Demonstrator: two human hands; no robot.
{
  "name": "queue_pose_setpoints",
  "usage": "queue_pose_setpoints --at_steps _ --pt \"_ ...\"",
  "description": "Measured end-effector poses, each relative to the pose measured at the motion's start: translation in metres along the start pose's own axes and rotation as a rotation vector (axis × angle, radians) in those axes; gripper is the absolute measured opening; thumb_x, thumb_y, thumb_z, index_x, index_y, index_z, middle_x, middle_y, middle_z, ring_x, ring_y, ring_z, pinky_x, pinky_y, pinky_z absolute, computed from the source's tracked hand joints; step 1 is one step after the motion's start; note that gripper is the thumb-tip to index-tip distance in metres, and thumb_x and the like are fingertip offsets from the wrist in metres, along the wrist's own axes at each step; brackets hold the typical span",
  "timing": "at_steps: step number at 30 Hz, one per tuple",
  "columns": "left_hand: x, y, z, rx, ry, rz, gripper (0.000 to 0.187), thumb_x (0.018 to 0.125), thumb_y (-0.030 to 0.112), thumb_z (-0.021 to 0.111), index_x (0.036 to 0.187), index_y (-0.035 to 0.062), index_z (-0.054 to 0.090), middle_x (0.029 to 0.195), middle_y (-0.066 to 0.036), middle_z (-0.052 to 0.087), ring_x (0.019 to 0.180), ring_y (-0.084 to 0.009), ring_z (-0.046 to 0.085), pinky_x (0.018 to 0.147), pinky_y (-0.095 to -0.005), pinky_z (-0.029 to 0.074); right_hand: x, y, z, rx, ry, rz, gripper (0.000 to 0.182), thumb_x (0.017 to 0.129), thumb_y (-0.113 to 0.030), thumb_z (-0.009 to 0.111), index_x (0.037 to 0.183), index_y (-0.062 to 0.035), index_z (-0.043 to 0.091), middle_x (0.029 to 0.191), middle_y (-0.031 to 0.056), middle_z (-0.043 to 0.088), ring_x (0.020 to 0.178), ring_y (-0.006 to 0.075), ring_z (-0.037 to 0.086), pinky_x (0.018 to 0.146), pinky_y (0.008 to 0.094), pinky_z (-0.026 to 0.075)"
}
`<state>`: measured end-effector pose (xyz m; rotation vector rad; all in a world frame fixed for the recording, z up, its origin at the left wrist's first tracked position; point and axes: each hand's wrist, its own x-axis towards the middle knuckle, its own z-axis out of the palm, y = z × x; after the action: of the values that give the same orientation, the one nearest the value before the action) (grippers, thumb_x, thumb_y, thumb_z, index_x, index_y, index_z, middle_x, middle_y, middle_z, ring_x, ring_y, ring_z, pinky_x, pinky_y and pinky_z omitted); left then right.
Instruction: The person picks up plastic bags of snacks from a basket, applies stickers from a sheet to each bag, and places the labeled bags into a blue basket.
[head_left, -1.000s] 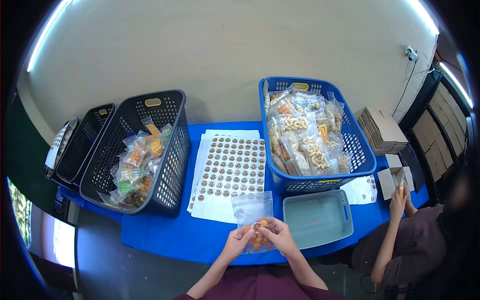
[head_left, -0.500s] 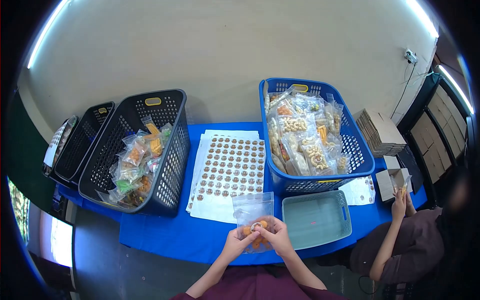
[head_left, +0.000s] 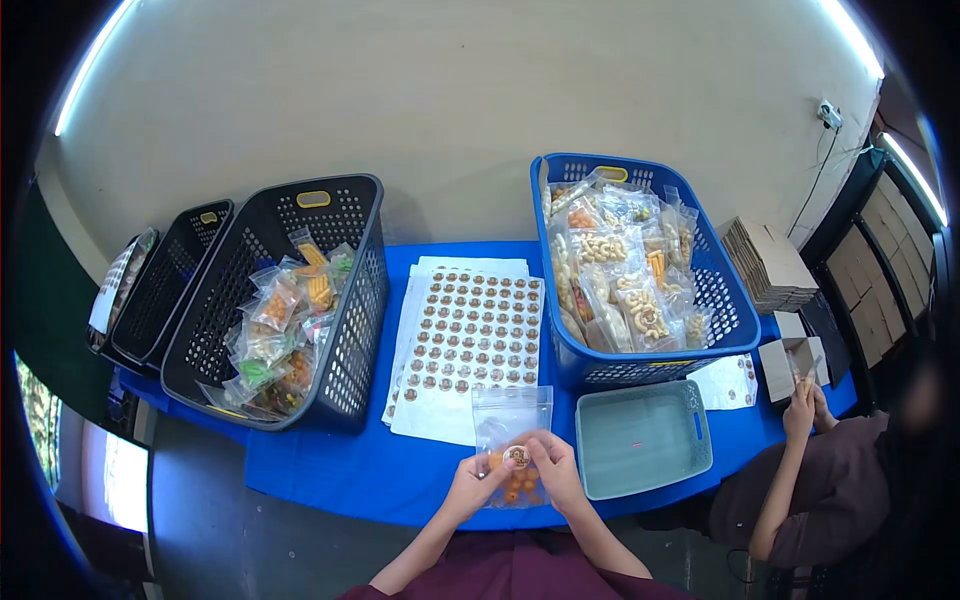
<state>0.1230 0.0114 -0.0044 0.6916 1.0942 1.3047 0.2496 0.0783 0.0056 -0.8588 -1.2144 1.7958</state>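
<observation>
Between my hands is a clear zip bag (head_left: 513, 408) with orange round snacks in its lower part. A round brown-and-white sticker (head_left: 516, 457) lies on the front of the bag. My left hand (head_left: 477, 482) grips the bag's left side, its thumb beside the sticker. On the right side, my right hand (head_left: 555, 470) is closed on the bag, with the thumb by the sticker's edge. Just beyond the bag lie sticker sheets (head_left: 465, 340) printed with rows of the same round stickers.
A black basket (head_left: 345, 340) of snack bags stands left, a blue basket (head_left: 745, 320) of snack bags right. Nearer is a grey-green tray (head_left: 640, 480). Flat cartons (head_left: 765, 265) are stacked at right. A co-worker's hands (head_left: 803, 408) hold a bag by an open box (head_left: 775, 372).
My thumbs have moved apart, and the sticker's face now shows fully on the bag. The view has shifted slightly. The co-worker's bag is lower, at the box.
</observation>
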Motion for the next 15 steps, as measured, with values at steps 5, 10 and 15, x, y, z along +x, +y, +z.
queue_pose_setpoints --at_steps 5,10,15 --pt "0.008 -0.006 -0.009 -0.005 0.041 0.110 0.025 0.087 0.014 0.051 0.103 -0.0041 0.057 0.090 -0.006 0.062 0.078 -0.0081 0.057 0.068 -0.0203 0.047 0.001 0.002 0.008 -0.158 -0.034 -0.055 0.018 0.081 -0.015 0.059 0.090 -0.0001 0.058 0.082 0.0035 0.059 0.076 0.0077 0.053 0.068 0.0213 0.042" --pt "0.004 0.003 -0.015 0.134 -0.008 0.129 0.024 0.088 0.011 0.047 0.102 -0.0056 0.056 0.092 -0.008 0.061 0.080 -0.0097 0.058 0.071 -0.0221 0.047 0.002 0.002 0.011 -0.169 0.001 -0.044 0.016 0.081 -0.014 0.058 0.087 0.0008 0.058 0.079 0.0032 0.059 0.074 0.0074 0.053 0.066 0.0212 0.043" --pt "0.005 0.005 -0.025 0.206 -0.061 0.118 0.027 0.087 0.014 0.050 0.105 -0.0051 0.055 0.090 -0.006 0.062 0.078 -0.0087 0.057 0.070 -0.0216 0.047 0.003 0.001 0.015 -0.084 0.027 0.002 0.016 0.082 -0.014 0.057 0.087 0.0014 0.058 0.079 0.0032 0.059 0.074 0.0070 0.053 0.065 0.0202 0.043"
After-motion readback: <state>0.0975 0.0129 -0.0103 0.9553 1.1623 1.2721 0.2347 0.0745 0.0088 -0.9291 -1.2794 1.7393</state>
